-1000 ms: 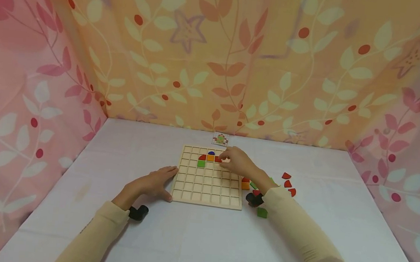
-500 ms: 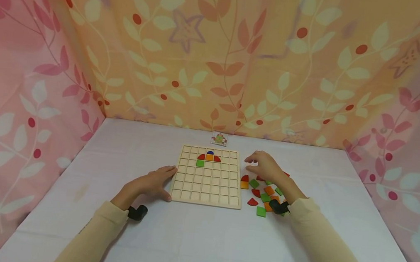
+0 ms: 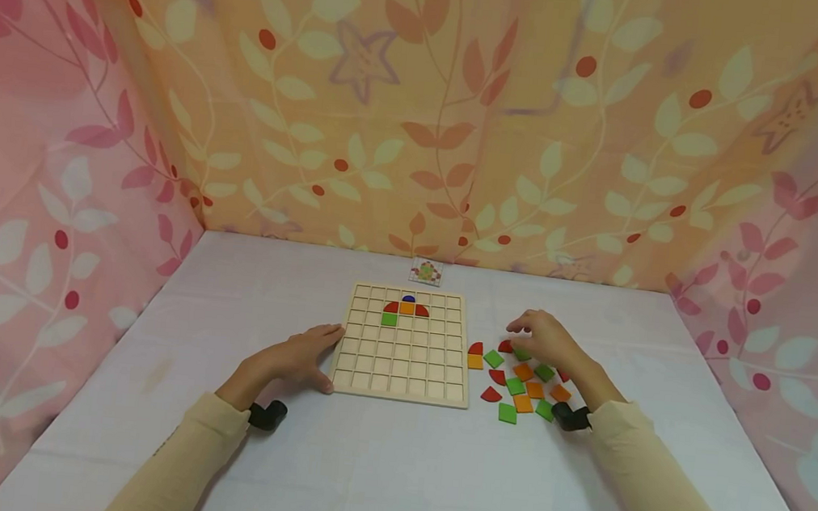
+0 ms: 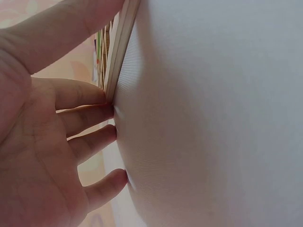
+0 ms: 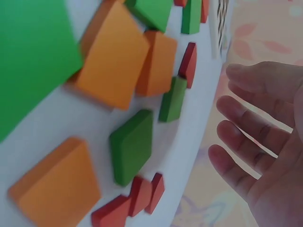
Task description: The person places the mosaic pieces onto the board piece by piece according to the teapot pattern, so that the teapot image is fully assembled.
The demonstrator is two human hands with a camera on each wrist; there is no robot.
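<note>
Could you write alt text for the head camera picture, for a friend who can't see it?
A person's left hand rests against a wooden grid board bearing five coloured pieces; the right hand hovers over loose red, green and orange tiles on a white table.

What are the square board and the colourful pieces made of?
The board looks like unpainted wood, pale tan and not shiny, though no grain is clear. The colourful pieces could be painted wood or plastic: bright, even colour, smooth flat faces and a dull finish.
</note>
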